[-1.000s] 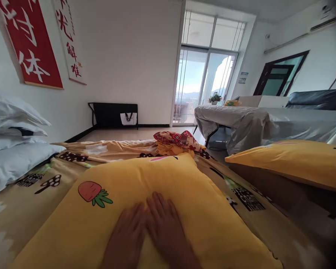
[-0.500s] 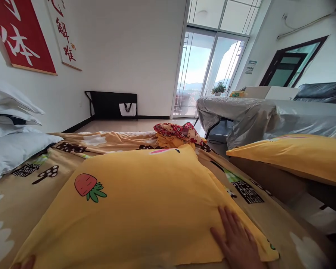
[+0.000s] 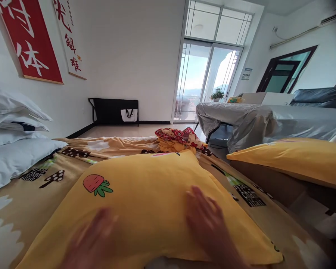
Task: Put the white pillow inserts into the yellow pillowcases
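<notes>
A yellow pillow (image 3: 145,186) with a carrot print lies flat on the patterned tan bedspread (image 3: 30,201) in front of me. My left hand (image 3: 92,239) rests on the pillow's near left part, blurred by motion, fingers stretched out flat. On the near right part of the pillow my right hand (image 3: 207,220) lies flat as well, also smeared, fingers pointing away from me. Neither hand holds anything. Both wrists run off the bottom edge of the view.
White pillows (image 3: 14,149) are stacked at the left by the wall. A second yellow pillow (image 3: 294,157) lies at the right. Crumpled red and yellow cloth (image 3: 179,138) sits at the bed's far end. Beyond it stands a grey-covered table (image 3: 257,119) by glass doors.
Both hands slid from the pillow's outer near corners back toward its middle. One second ago they lay together at the centre, then swept apart.
</notes>
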Action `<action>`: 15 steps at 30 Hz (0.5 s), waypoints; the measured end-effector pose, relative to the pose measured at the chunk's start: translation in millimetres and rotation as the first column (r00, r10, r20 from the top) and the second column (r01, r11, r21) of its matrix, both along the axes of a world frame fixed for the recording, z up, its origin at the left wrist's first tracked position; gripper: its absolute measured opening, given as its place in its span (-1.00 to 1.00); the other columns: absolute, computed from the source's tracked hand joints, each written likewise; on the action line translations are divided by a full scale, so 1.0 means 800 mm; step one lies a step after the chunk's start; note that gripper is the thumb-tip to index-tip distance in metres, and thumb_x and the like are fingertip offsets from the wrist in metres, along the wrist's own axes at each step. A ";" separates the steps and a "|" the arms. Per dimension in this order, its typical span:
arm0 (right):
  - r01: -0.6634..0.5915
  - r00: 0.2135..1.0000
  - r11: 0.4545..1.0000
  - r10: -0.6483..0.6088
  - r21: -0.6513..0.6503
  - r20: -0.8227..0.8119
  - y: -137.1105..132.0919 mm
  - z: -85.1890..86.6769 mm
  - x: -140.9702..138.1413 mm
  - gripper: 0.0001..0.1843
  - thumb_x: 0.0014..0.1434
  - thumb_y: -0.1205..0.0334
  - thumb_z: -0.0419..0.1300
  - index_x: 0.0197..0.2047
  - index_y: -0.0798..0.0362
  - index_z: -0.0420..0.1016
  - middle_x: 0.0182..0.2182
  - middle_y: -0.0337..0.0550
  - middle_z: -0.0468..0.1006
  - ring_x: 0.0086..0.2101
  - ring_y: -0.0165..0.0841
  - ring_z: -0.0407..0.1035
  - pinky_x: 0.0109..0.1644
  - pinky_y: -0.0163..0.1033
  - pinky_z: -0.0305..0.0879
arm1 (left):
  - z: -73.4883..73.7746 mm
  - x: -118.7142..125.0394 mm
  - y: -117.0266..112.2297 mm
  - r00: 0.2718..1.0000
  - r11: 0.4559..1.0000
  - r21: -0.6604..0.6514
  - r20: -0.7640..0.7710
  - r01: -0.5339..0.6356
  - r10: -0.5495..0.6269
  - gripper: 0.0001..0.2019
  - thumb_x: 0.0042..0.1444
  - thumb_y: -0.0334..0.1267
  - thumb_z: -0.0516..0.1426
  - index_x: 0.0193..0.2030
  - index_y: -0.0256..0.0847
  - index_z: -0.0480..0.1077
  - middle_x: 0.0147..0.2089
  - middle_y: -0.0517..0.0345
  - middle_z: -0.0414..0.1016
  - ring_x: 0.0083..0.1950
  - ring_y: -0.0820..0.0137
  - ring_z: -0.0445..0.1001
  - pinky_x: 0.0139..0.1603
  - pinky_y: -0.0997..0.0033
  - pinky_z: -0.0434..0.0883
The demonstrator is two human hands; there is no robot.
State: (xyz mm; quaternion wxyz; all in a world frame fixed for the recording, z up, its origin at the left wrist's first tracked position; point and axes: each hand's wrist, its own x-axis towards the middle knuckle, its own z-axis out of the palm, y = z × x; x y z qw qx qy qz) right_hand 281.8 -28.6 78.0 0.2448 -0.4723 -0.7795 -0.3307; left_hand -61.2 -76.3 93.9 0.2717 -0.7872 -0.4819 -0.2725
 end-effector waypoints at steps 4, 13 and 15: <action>-0.229 0.973 0.960 0.231 -0.163 -0.004 0.030 0.049 -0.105 -0.38 0.33 0.07 -0.08 0.38 0.11 -0.01 0.36 -0.09 -0.01 0.34 -0.28 -0.17 0.34 -0.09 -0.20 | 0.033 0.056 0.067 0.989 0.998 -0.029 -0.130 0.062 -0.065 -0.25 -0.11 -0.63 -0.13 0.28 -0.21 0.22 0.35 0.17 0.18 0.37 0.37 0.12 0.30 0.25 0.13; -0.260 0.965 0.876 0.249 -0.407 -0.081 0.058 -0.020 -0.126 -0.18 0.26 -0.16 -0.03 0.43 0.02 -0.22 0.40 0.01 -0.22 0.35 -0.12 -0.27 0.34 0.08 -0.13 | -0.033 0.056 0.129 0.994 0.998 -0.031 -0.098 -0.057 0.054 -0.46 0.24 -0.18 -0.03 0.35 -0.24 0.10 0.39 0.04 0.10 0.40 0.30 0.05 0.38 0.23 -0.12; -0.281 0.958 0.850 0.274 -0.445 -0.081 0.054 -0.019 -0.122 -0.10 0.19 -0.25 0.01 0.43 -0.02 -0.20 0.40 0.02 -0.29 0.35 -0.06 -0.30 0.33 0.13 -0.15 | -0.034 0.057 0.122 0.994 0.998 -0.039 -0.096 -0.051 0.047 -0.46 0.24 -0.18 -0.03 0.34 -0.25 0.11 0.39 0.02 0.10 0.40 0.28 0.04 0.39 0.22 -0.17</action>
